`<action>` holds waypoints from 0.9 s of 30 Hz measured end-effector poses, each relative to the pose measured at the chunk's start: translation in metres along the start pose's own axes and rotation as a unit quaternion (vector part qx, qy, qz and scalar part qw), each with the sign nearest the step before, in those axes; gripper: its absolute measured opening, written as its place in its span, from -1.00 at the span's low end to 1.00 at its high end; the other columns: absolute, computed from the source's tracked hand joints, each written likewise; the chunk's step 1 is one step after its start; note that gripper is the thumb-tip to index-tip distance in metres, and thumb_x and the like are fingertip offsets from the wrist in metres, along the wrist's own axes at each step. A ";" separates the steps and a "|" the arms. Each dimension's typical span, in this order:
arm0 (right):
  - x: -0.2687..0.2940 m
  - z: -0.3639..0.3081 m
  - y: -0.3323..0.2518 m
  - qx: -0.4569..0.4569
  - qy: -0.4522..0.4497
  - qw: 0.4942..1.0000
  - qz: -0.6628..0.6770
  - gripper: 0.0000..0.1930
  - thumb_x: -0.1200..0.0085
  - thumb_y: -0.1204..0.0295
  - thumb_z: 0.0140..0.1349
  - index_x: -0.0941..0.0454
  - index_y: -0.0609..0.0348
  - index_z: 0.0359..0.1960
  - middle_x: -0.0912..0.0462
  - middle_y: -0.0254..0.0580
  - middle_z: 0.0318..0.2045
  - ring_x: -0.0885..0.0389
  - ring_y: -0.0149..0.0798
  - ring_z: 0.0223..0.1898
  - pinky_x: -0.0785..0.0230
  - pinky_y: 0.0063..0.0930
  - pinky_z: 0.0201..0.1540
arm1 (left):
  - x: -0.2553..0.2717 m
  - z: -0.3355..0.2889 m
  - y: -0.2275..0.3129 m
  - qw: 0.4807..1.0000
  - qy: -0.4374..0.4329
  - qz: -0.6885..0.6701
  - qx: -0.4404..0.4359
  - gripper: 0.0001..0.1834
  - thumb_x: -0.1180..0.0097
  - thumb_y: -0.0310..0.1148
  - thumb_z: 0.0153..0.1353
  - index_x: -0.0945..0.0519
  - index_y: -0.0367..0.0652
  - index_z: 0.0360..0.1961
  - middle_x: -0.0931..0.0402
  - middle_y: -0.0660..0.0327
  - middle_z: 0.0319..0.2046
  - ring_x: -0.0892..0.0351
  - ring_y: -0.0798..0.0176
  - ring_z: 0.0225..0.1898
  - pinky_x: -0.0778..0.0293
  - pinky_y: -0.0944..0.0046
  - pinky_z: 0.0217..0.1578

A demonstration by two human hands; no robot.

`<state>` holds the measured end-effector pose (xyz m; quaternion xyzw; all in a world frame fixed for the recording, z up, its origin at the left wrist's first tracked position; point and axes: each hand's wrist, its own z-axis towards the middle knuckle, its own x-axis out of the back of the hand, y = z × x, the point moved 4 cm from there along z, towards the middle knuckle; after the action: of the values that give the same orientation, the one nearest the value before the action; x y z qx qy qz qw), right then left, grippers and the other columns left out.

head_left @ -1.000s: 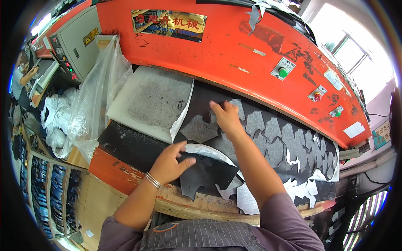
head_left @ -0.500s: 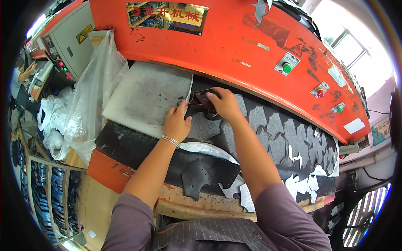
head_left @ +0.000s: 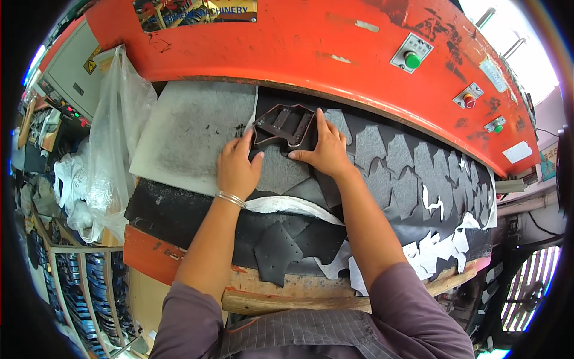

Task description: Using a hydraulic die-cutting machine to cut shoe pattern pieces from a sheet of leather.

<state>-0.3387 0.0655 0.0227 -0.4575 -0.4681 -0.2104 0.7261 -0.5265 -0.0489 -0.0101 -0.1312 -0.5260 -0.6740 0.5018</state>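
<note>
A dark metal cutting die (head_left: 286,124), an irregular frame with crossbars inside, lies flat on the black-and-grey sheet material under the edge of the red press. My left hand (head_left: 239,164) has its fingertips against the die's left side, with a metal bangle at the wrist. On the opposite side, my right hand (head_left: 327,149) holds the die with fingers along its right edge and the thumb at its near corner. The sheet material (head_left: 397,173) carries several cut outlines to the right. Two dark cut pieces (head_left: 278,251) lie nearer to me.
The red press beam (head_left: 335,54) spans the far side, with green (head_left: 412,60) and red (head_left: 469,102) buttons. A whitish cutting board (head_left: 185,131) lies left of the die. White scraps (head_left: 427,251) sit at the right front edge. Clear plastic bags (head_left: 116,137) stand at left, above racks of dies (head_left: 89,287).
The die, tilted in my right hand before, now lies level. My right hand has shifted from its top to its right side, while my left fingers remain at its left. The view has also shifted.
</note>
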 end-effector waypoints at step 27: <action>0.022 -0.010 0.004 -0.021 -0.008 0.999 0.047 0.25 -0.46 0.00 -0.24 0.08 0.37 0.39 -0.11 0.24 0.35 -0.02 0.15 0.41 0.20 -0.02 0.40 | 0.009 0.036 0.007 0.990 -0.120 -0.068 -0.016 -0.13 -0.35 -0.25 0.02 -0.22 -0.21 0.34 -0.37 -0.10 0.14 -0.37 -0.11 0.12 -0.28 0.07 0.16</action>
<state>-0.3210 0.0617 0.0385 -0.4963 -0.4470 -0.1821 0.7216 -0.5378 -0.0230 0.0152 -0.1826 -0.5795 -0.6940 0.3862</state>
